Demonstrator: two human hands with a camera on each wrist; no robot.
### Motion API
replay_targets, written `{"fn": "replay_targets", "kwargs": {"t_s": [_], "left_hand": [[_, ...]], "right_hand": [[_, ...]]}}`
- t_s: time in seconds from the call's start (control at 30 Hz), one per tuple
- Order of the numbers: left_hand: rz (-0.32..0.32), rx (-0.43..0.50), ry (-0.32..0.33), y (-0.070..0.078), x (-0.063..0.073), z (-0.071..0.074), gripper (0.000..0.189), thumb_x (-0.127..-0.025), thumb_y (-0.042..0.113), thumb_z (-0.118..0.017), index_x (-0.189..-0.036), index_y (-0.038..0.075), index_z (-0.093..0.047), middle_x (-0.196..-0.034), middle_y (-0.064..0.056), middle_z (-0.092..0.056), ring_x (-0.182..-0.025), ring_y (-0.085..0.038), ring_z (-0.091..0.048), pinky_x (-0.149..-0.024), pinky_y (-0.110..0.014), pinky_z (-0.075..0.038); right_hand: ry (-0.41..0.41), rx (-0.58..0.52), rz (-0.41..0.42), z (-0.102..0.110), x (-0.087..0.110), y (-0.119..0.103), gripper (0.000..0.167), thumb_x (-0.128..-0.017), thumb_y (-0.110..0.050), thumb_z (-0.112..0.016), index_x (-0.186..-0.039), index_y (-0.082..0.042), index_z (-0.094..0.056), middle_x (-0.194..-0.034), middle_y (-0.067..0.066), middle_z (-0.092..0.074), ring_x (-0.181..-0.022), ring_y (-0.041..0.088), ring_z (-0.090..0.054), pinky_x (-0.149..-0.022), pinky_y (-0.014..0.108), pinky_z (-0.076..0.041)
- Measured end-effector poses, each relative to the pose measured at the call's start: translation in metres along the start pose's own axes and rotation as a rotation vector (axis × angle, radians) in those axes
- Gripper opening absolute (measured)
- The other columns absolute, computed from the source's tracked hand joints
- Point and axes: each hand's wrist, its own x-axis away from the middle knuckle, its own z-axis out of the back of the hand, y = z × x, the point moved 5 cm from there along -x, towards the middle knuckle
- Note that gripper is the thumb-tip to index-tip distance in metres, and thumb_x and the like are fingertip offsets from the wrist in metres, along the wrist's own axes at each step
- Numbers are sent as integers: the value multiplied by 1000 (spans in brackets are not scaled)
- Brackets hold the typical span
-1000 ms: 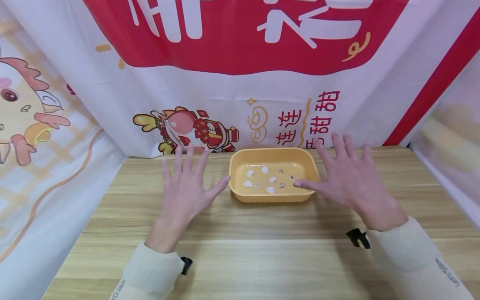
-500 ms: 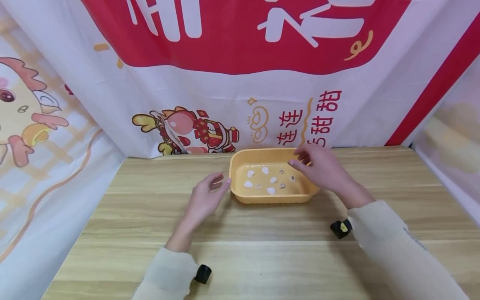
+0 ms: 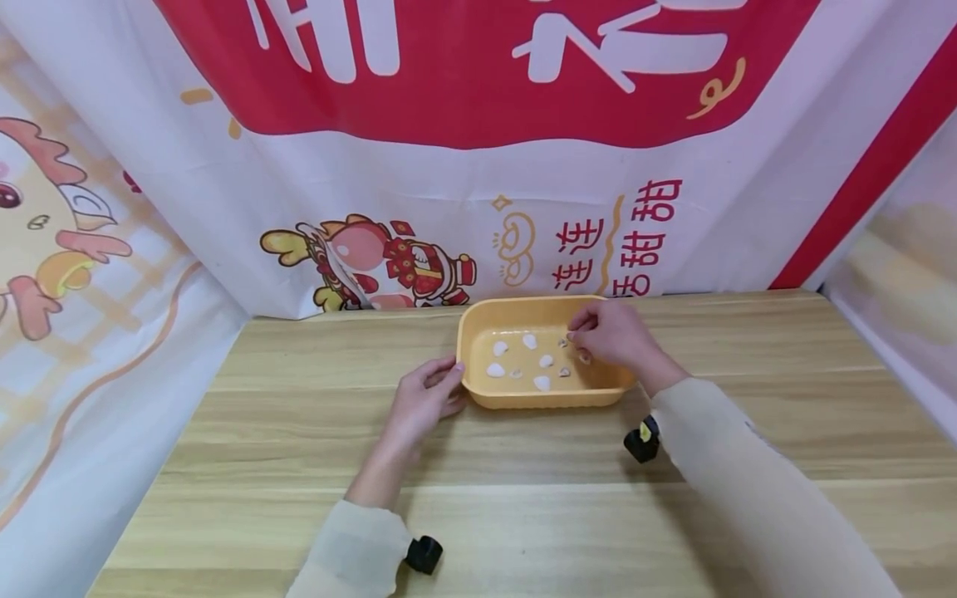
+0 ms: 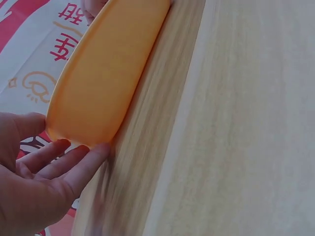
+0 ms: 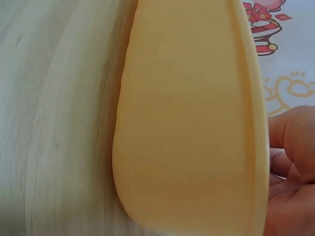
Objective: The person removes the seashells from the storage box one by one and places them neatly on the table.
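Observation:
A yellow plastic tub (image 3: 546, 399) stands on the wooden table with several seashells spread over its floor. Some are white shells (image 3: 542, 383), others small brownish ones (image 3: 564, 372). My left hand (image 3: 426, 399) grips the tub's left end, thumb at the rim; in the left wrist view its fingers (image 4: 81, 169) press the outer wall. Reaching over the right side, my right hand (image 3: 613, 332) has its fingers bent and its fingertips right at a small shell (image 3: 562, 342); I cannot tell whether it pinches that shell. The right wrist view shows the hand partly hidden behind the tub wall (image 5: 192, 118).
Behind the tub hangs a white and red printed cloth (image 3: 478, 191), close to the table's back edge. More printed cloth (image 3: 75, 349) drapes at the left. The wooden table (image 3: 523, 515) extends in front of the tub.
Both hands came from spread above the table to the tub: the left moved right and took hold of its left end, the right came down inside with fingers bent. The shells have not moved.

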Motion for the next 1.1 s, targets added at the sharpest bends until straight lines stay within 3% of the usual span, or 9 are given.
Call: {"fn": "replay_targets", "kwargs": {"t_s": [0.17,0.4,0.63,0.8,1.1], "left_hand": [[16,52,-12,-4,0,-1,46,-109,20,-64,-151,1,-58,-150,-25,-63,-132,-39,-68,-107,-44,-63],[16,118,5,-8,-2,-2,43,-107,16,-68,-148,3,-61,-149,-23,-64,-132,-37,-69,-108,-44,-63],[11,221,2,-8,-3,1,44,-105,11,-69,-148,3,-61,-152,-22,-62,-137,-39,-65,-109,-47,-62],[23,271,-13,-10,-6,4,43,-103,6,-70,-146,4,-64,-150,-21,-64,-133,-36,-68,-106,-49,-63],[30,222,-23,-9,-9,8,42,-102,7,-72,-144,7,-66,-147,-18,-67,-130,-35,-71,-104,-45,-64]], "right_hand": [[30,-63,-17,-10,-7,5,13,-96,-9,-76,-105,1,-73,-85,11,-74,-67,16,-64,-59,24,-55],[102,-68,-85,-18,-18,19,17,-91,-11,-82,-101,-1,-72,-78,7,-71,-59,14,-60,-53,24,-51],[143,47,1,-21,-23,16,17,-87,-15,-87,-96,-4,-78,-92,10,-76,-85,22,-65,-73,26,-52],[157,80,36,-22,-25,15,13,-86,-13,-86,-93,-4,-80,-93,10,-77,-92,25,-66,-81,30,-52],[140,99,14,-25,-27,14,10,-89,-15,-85,-92,-7,-81,-95,9,-78,-95,26,-65,-87,35,-53]]}}
